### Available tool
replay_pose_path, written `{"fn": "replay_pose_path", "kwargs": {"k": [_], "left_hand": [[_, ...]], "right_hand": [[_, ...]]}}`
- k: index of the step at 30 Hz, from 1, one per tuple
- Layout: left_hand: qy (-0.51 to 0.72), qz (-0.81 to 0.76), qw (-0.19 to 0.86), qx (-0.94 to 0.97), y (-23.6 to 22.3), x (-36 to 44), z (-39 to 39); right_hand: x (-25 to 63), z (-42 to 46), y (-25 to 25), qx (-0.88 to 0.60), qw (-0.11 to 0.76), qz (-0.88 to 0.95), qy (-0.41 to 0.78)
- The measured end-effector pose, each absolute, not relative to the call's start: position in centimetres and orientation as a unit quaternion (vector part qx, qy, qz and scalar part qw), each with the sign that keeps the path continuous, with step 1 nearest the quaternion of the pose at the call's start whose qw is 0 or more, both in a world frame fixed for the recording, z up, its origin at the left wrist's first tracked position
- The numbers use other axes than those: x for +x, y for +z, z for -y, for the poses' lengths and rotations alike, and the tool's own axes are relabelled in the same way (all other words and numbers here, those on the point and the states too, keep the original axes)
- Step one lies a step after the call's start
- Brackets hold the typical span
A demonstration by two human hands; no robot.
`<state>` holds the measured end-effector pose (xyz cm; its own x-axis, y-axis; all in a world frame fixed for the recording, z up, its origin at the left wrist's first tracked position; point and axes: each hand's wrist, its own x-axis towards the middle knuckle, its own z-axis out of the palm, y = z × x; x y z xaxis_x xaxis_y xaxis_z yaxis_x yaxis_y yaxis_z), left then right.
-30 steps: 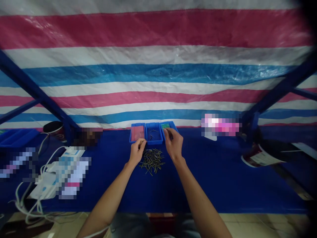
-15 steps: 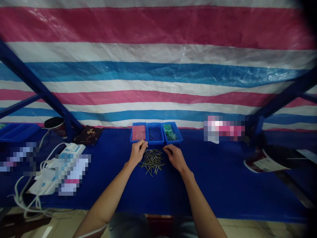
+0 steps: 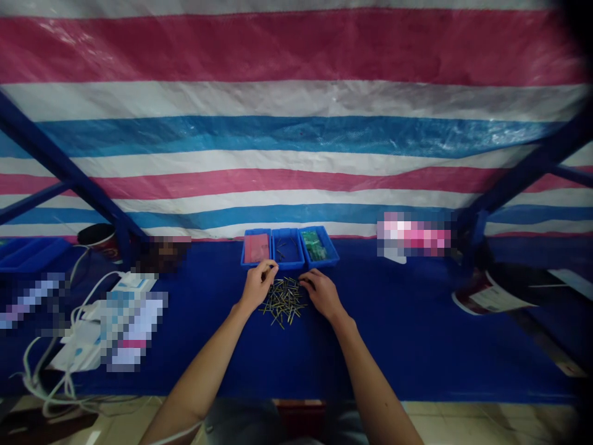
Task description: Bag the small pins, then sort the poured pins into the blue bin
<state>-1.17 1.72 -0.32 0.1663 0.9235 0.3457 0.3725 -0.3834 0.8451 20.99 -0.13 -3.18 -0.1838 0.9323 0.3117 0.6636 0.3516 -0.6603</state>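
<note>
A loose pile of thin, brass-and-grey metal pins or screws [image 3: 283, 304] lies on the blue tabletop between my hands; their exact kind is too small to tell. At the pile's upper left edge, my left hand [image 3: 257, 285] is closed in a pinch close to the front of the bins. My right hand [image 3: 321, 293] hovers by the upper right edge, thumb and fingers together. Whatever either pinch holds cannot be made out. Behind stand a blue bin with pink sheets [image 3: 256, 248], a blue bin [image 3: 288, 257] with a few thin pieces, and one with green packets [image 3: 315, 246].
A white power strip with cables [image 3: 104, 315] lies at the left, beside blurred-out papers. Round tubs stand at the back left [image 3: 99, 241] and the right [image 3: 491, 296]. Blue frame bars [image 3: 60, 157] slant at both sides before a striped sheet [image 3: 296, 142].
The view has shifted slightly. My right hand has come a little closer to the pile's upper edge, while my left keeps its pinch near the left bin.
</note>
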Motion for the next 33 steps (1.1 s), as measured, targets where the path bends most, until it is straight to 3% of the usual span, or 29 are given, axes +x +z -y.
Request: {"fn": "replay_pose_path", "kwargs": {"k": [9, 22, 26, 33], "left_hand": [[0.451, -0.454, 0.323, 0.697, -0.5, -1.1, -1.7], [0.408, -0.45, 0.292, 0.739, 0.1, -1.2, -1.2], [0.386, -0.423, 0.26, 0.778, 0.1, -1.0, -0.9], [0.413, -0.367, 0.204, 0.808, 0.3, -0.5, -0.6]], "right_hand": [[21.2, 0.3, -2.2, -0.52, 0.376, 0.728, 0.244], [21.1, 1.2, -0.2, -0.487, 0.485, 0.657, 0.309], [19.5, 1.9, 0.5, -0.493, 0.518, 0.639, 0.283], [17.7, 2.7, 0.6, -0.477, 0.501, 0.685, 0.227]]}}
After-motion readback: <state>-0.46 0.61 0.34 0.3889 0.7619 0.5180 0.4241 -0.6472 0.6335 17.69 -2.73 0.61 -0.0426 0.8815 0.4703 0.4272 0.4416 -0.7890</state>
